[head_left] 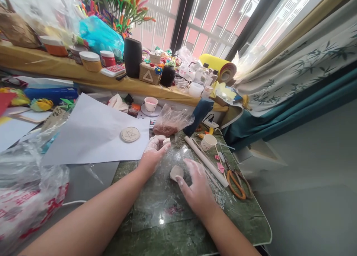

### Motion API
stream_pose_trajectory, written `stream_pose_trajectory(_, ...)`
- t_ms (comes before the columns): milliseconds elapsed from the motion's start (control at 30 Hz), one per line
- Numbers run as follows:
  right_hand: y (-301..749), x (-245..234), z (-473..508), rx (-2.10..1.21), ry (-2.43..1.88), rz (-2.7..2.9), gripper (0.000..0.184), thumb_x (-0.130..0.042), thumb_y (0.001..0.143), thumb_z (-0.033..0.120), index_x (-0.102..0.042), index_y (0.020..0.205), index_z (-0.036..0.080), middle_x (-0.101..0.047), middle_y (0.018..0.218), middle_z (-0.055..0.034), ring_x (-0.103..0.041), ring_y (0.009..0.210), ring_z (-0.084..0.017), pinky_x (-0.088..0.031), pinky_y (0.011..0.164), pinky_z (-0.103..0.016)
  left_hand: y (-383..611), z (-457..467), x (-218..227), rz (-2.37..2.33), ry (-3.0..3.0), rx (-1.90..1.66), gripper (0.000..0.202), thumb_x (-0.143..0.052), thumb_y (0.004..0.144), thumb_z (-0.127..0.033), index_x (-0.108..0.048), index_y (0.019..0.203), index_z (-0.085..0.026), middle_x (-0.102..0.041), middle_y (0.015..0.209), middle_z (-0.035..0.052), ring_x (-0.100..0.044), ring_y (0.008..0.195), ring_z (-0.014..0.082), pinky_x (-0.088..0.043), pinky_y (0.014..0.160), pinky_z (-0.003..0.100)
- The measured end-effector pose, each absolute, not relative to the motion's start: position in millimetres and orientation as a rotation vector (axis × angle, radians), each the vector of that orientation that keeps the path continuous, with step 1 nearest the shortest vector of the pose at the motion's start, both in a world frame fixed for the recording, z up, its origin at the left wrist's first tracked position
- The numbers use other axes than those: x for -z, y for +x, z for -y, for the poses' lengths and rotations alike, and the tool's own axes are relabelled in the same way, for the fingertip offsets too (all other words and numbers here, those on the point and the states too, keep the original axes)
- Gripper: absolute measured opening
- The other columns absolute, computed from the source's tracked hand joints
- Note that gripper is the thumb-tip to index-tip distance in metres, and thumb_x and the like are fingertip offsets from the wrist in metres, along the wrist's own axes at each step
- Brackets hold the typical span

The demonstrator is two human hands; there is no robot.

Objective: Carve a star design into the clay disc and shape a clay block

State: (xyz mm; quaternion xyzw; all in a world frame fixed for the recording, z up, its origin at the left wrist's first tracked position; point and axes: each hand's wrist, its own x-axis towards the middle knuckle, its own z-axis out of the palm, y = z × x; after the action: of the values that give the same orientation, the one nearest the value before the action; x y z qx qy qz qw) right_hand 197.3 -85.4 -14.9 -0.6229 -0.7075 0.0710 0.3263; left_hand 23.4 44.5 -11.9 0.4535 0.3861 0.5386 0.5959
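Observation:
My left hand is dusted white and closed round a small pale lump of clay held at the fingertips. My right hand lies over the clear sheet on the green marble table, its fingers spread and its thumb touching a flattened lump of clay. A round clay disc marked with a star sits on the white paper to the left.
A white rolling rod, orange-handled scissors and a paper cup lie right of my hands. A plastic bag of brown material stands behind. A crowded yellow shelf runs along the window. Crumpled plastic bag at left.

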Motion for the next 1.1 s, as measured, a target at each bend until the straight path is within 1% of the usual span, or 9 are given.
stream_pose_trajectory(100, 192.4, 20.7, 75.1, -0.188, -1.763, 1.938, 0.047, -0.061, 0.100, 0.048, -0.064, 0.137, 0.021, -0.059, 0.149, -0.0201, -0.051, 0.141, -0.045, -0.042, 0.115, -0.069, 22.8, -43.7, 8.8, -0.863, 1.044, -1.208, 0.032, -0.080, 0.080, -0.042, -0.067, 0.101, -0.021, -0.061, 0.094, 0.0011, -0.057, 0.085, 0.0172, -0.047, 0.076, 0.029)
stream_pose_trajectory(200, 191.3, 28.9, 70.6, -0.189, -1.727, 1.971, 0.042, -0.063, 0.098, 0.044, -0.065, 0.132, 0.020, -0.061, 0.147, -0.0187, -0.050, 0.141, -0.043, -0.041, 0.116, -0.067, 22.5, -43.1, 7.0, -0.859, 1.038, -1.209, 0.034, -0.081, 0.079, -0.042, -0.066, 0.101, -0.021, -0.060, 0.094, 0.0008, -0.055, 0.085, 0.0169, -0.046, 0.074, 0.028)
stream_pose_trajectory(367, 190.9, 25.2, 77.1, -0.238, -1.472, 2.034, 0.034, -0.068, 0.094, 0.030, -0.061, 0.126, 0.023, -0.069, 0.131, -0.0136, -0.061, 0.125, -0.035, -0.048, 0.111, -0.059, 23.6, -42.6, 6.7, -0.874, 1.012, -1.206, 0.039, -0.083, 0.077, -0.042, -0.067, 0.106, -0.022, -0.063, 0.101, 0.0027, -0.057, 0.089, 0.0179, -0.047, 0.074, 0.028)
stream_pose_trajectory(533, 189.9, 26.9, 86.0, -0.386, -1.317, 2.002, 0.051, -0.071, 0.091, 0.024, -0.056, 0.140, 0.025, -0.072, 0.128, -0.0104, -0.067, 0.120, -0.029, -0.054, 0.108, -0.049, 24.1, -43.4, 7.3, -0.874, 1.019, -1.195, 0.041, -0.082, 0.077, -0.043, -0.066, 0.107, -0.021, -0.062, 0.101, 0.0024, -0.056, 0.089, 0.0177, -0.046, 0.074, 0.028)
stream_pose_trajectory(633, 192.3, 25.3, 85.0, -0.509, -1.398, 1.858, 0.044, -0.071, 0.089, 0.021, -0.062, 0.133, 0.026, -0.075, 0.121, -0.0077, -0.071, 0.112, -0.026, -0.058, 0.101, -0.043, 24.2, -43.7, 8.0, -0.868, 1.019, -1.200, 0.040, -0.082, 0.077, -0.042, -0.065, 0.107, -0.021, -0.061, 0.100, 0.0022, -0.056, 0.089, 0.0176, -0.045, 0.074, 0.028)
stream_pose_trajectory(767, 202.4, -12.3, 77.5, -0.484, -1.482, 1.694, 0.029, -0.076, 0.090, 0.026, -0.069, 0.118, 0.026, -0.076, 0.109, -0.0057, -0.073, 0.099, -0.025, -0.061, 0.090, -0.041, 24.6, -44.0, 10.3, -0.852, 1.004, -1.194, 0.040, -0.082, 0.078, -0.042, -0.065, 0.108, -0.021, -0.061, 0.100, 0.0019, -0.056, 0.089, 0.0172, -0.044, 0.074, 0.027)
stream_pose_trajectory(933, 215.2, -60.7, 68.7, -0.088, -1.255, 1.451, 0.037, -0.079, 0.090, 0.027, -0.065, 0.124, 0.027, -0.069, 0.122, -0.0080, -0.068, 0.116, -0.027, -0.058, 0.099, -0.046, 24.8, -45.0, 13.4, -0.849, 0.999, -1.195, 0.043, -0.083, 0.077, -0.043, -0.065, 0.111, -0.022, -0.063, 0.100, 0.0024, -0.057, 0.089, 0.0176, -0.045, 0.075, 0.028)
stream_pose_trajectory(1033, 211.0, -38.1, 73.2, -0.156, -1.334, 1.615, 0.038, -0.076, 0.090, 0.025, -0.064, 0.127, 0.027, -0.071, 0.119, -0.0077, -0.070, 0.111, -0.027, -0.059, 0.098, -0.047, 23.9, -44.9, 13.4, -0.856, 1.020, -1.200, 0.040, -0.081, 0.079, -0.043, -0.066, 0.109, -0.022, -0.063, 0.102, 0.0033, -0.059, 0.092, 0.0189, -0.046, 0.077, 0.030)
stream_pose_trajectory(1100, 205.3, -7.9, 79.1, -0.288, -1.450, 1.787, 0.046, -0.075, 0.090, 0.025, -0.062, 0.134, 0.027, -0.073, 0.118, -0.0083, -0.072, 0.109, -0.028, -0.060, 0.098, -0.048, 23.1, -44.8, 13.3, -0.872, 1.040, -1.200, 0.037, -0.081, 0.079, -0.043, -0.067, 0.106, -0.022, -0.064, 0.103, 0.0041, -0.060, 0.094, 0.0200, -0.048, 0.079, 0.031)
